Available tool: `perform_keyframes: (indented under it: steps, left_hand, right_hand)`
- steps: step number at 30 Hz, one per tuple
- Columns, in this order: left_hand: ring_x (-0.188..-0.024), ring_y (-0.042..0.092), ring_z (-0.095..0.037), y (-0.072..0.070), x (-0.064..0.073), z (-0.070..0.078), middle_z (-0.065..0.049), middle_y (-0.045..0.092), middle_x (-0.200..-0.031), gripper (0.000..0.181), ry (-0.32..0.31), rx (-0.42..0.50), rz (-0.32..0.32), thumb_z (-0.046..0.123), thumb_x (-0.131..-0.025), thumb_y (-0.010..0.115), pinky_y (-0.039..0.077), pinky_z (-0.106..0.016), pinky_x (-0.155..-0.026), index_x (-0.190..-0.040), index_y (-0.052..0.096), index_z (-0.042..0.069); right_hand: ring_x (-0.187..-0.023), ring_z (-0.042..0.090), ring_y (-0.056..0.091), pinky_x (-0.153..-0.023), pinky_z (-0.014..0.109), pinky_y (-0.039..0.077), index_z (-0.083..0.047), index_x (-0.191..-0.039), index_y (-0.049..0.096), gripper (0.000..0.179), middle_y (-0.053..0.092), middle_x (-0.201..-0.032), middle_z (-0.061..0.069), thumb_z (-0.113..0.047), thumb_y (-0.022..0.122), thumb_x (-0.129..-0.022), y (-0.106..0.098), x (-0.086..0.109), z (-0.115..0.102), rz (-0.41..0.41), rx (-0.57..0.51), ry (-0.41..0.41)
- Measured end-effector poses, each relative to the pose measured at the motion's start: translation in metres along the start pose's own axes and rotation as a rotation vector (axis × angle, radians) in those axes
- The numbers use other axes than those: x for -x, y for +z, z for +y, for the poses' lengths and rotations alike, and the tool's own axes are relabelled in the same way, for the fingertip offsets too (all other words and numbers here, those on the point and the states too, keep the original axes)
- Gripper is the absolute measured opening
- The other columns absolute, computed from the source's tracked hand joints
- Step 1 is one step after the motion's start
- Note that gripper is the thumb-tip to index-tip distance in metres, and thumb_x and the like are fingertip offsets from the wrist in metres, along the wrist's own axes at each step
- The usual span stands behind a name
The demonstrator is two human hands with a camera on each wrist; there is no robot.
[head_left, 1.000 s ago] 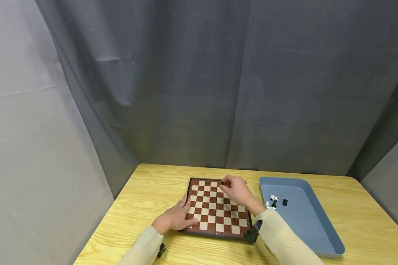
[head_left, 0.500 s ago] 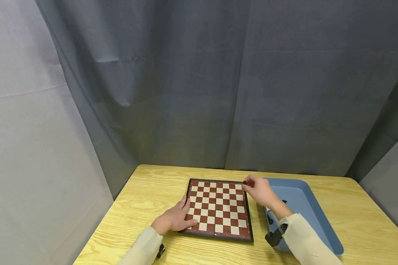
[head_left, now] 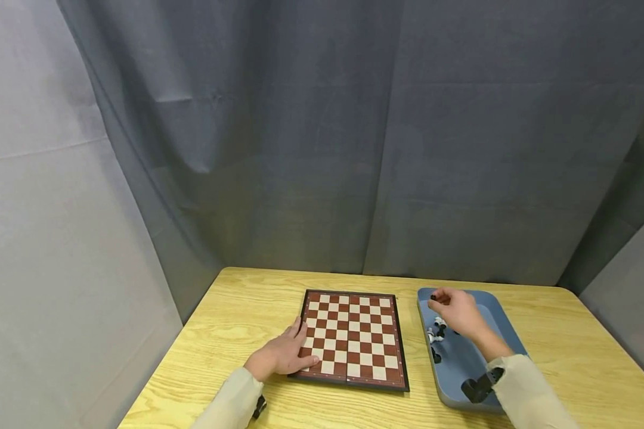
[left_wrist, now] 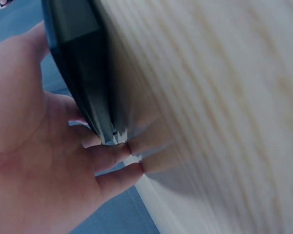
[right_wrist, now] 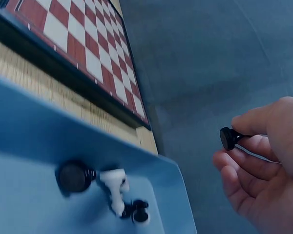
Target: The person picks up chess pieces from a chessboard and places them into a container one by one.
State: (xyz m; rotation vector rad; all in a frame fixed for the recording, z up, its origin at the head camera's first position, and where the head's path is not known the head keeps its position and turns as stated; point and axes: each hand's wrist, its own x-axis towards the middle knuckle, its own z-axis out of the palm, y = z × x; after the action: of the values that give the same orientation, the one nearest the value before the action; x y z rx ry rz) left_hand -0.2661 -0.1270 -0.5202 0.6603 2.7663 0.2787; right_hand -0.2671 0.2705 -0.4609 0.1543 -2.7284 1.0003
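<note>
A folding chessboard [head_left: 370, 333] with red-brown and cream squares lies unfolded on the table. My left hand [head_left: 283, 354] rests at its near left side, thumb on the playing surface and fingers along the edge. In the left wrist view, those fingers [left_wrist: 119, 180] reach down to the wood beside the board's dark rim [left_wrist: 80, 63]. Over the blue tray [head_left: 461, 372], my right hand [head_left: 458, 311] pinches a small black chess piece [right_wrist: 228, 138] between thumb and fingers, its round base facing the camera.
Inside the tray lie a few black and white chess pieces, among them a white piece [right_wrist: 115, 187] and a black piece [right_wrist: 74, 176]. The tray stands right of the board on the wooden table [head_left: 236, 310]. Grey curtains [head_left: 300, 149] hang behind.
My right hand has moved right from above the board's far side, past its far right corner, to over the tray, carrying the black chess piece. The left hand stays put.
</note>
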Motion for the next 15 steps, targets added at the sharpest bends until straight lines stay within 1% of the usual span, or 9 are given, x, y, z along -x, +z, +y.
perform_keyframes:
  steps: [8,11,15]
  left_hand:
    - [-0.139,0.022,-0.032,0.0,0.001,0.0,-0.017,0.006,-0.157,0.091,-0.004,0.005,0.006,0.064,-0.09,0.044,0.033,-0.045,-0.104,-0.152,0.016,0.003]
    - [-0.14,0.021,-0.032,0.0,0.0,-0.001,-0.016,0.005,-0.157,0.091,-0.008,0.005,-0.002,0.065,-0.09,0.043,0.033,-0.045,-0.104,-0.152,0.015,0.004]
    - [-0.14,0.021,-0.031,0.002,0.0,-0.002,-0.015,0.004,-0.157,0.091,-0.013,0.0,-0.008,0.066,-0.09,0.042,0.034,-0.044,-0.104,-0.152,0.015,0.005]
  right_hand:
    - [-0.078,0.025,0.059,-0.058,0.035,0.045,0.001,-0.1,0.061,0.023,0.063,-0.09,0.011,-0.021,0.063,-0.091,-0.013,0.008,0.023,-0.005,0.038,0.046]
    - [-0.075,0.025,0.058,-0.058,0.037,0.046,0.002,-0.098,0.06,0.023,0.063,-0.089,0.013,-0.019,0.064,-0.09,-0.016,0.009,0.034,-0.003,0.065,0.067]
    - [-0.077,0.026,0.057,-0.061,0.04,0.046,0.003,-0.096,0.06,0.021,0.062,-0.088,0.013,-0.017,0.064,-0.089,-0.018,0.009,0.05,-0.007,0.103,0.093]
